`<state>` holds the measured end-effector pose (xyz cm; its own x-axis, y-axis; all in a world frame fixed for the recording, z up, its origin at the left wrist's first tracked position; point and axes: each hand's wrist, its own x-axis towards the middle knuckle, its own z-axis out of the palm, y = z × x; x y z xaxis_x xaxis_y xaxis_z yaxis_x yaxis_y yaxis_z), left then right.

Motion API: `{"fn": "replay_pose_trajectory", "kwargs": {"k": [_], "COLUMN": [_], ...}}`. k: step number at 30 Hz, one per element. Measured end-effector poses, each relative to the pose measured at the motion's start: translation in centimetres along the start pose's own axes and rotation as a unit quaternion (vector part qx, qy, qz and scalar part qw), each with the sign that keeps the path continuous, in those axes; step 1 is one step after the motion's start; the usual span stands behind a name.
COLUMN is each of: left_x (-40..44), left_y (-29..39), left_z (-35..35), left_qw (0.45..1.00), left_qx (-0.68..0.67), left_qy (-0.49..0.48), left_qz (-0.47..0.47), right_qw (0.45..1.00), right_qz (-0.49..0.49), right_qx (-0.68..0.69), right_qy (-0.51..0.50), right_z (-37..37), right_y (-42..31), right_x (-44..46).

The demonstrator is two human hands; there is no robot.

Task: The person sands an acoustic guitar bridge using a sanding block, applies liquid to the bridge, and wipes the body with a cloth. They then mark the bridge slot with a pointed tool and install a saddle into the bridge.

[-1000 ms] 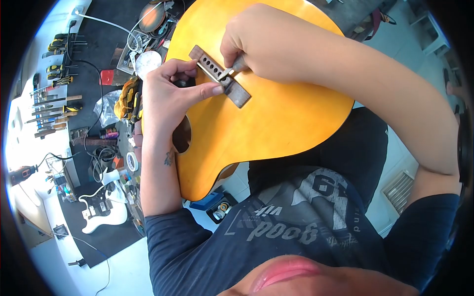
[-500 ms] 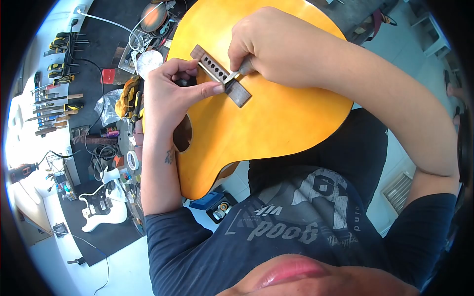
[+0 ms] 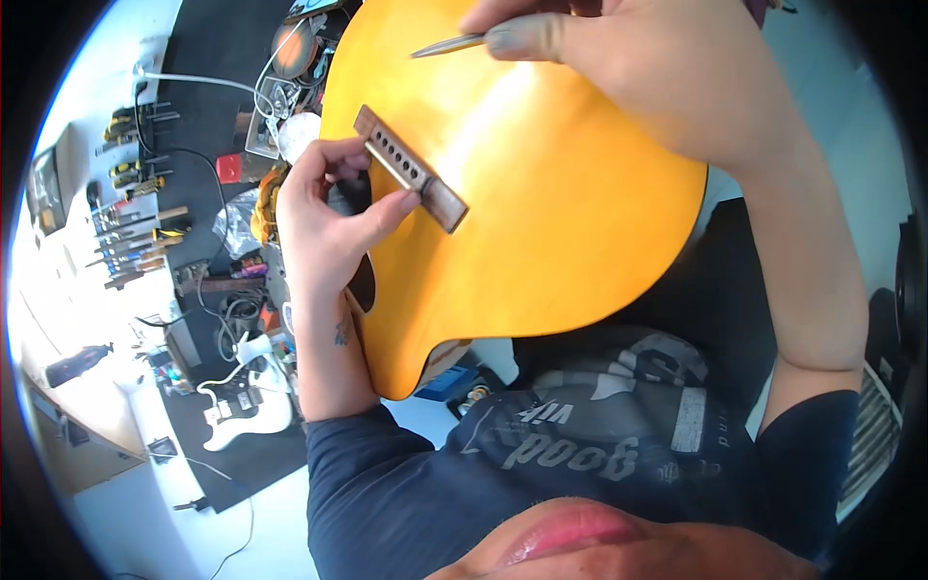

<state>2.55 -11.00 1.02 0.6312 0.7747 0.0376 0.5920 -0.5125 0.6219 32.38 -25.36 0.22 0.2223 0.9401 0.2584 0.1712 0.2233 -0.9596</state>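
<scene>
A yellow-orange acoustic guitar body [image 3: 541, 232] lies across my lap, its dark wooden bridge [image 3: 447, 207] showing a row of small holes. My left hand [image 3: 333, 213] rests at the bridge, with thumb and fingertips closed on the two ends of a thin pale strip [image 3: 391, 166] along its edge. Away from the bridge, over the upper part of the body, my right hand [image 3: 619, 58] grips a slim pointed metal tool [image 3: 449, 44], its tip directed left. The tool touches nothing that I can see.
On the left, a dark workbench [image 3: 198, 72] carries cables, a red box [image 3: 229, 169], yellow-black gloves [image 3: 266, 208] and a white electric guitar body [image 3: 253, 411]. Screwdrivers and files [image 3: 145, 237] line the wall. A blue case [image 3: 447, 384] sits below the guitar.
My right hand has lifted the tool off the bridge and moved up and right. My left hand stays at the bridge. The whole view has shifted slightly.
</scene>
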Motion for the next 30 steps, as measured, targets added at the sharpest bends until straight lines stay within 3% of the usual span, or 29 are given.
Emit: {"fn": "replay_pose_trajectory", "kwargs": {"k": [4, 9, 13, 20, 26, 30], "left_x": [-0.2, -0.4, -1.1, -0.4, -0.3, 0.0], "left_y": [0.5, 0.4, -0.1, 0.0, 0.0, -1.0], "left_z": [0.3, 0.3, 0.3, 1.0, 0.6, -0.7], "left_qw": [0.998, 0.998, 0.99, 0.992, 0.995, 0.993], "left_qx": [-0.066, -0.055, -0.138, -0.106, -0.081, -0.104], "left_qy": [-0.001, 0.016, 0.038, 0.053, 0.041, -0.021], "left_qz": [0.005, 0.011, 0.016, 0.046, 0.038, 0.056], "right_qw": [0.999, 0.998, 0.998, 0.997, 0.996, 0.996], "right_qz": [0.032, 0.055, 0.062, 0.07, 0.078, 0.083], "right_qx": [-0.015, -0.019, -0.019, -0.024, -0.031, -0.034], "right_qy": [-0.005, -0.02, -0.02, -0.019, -0.015, -0.015], "right_z": [0.2, 0.5, 0.6, 0.8, 0.8, 0.8], "right_y": [1.3, 1.8, 1.5, 1.3, 0.8, 0.7], "right_x": [-1.1, -1.0, -1.2, -1.1, -1.1, -1.2]}}
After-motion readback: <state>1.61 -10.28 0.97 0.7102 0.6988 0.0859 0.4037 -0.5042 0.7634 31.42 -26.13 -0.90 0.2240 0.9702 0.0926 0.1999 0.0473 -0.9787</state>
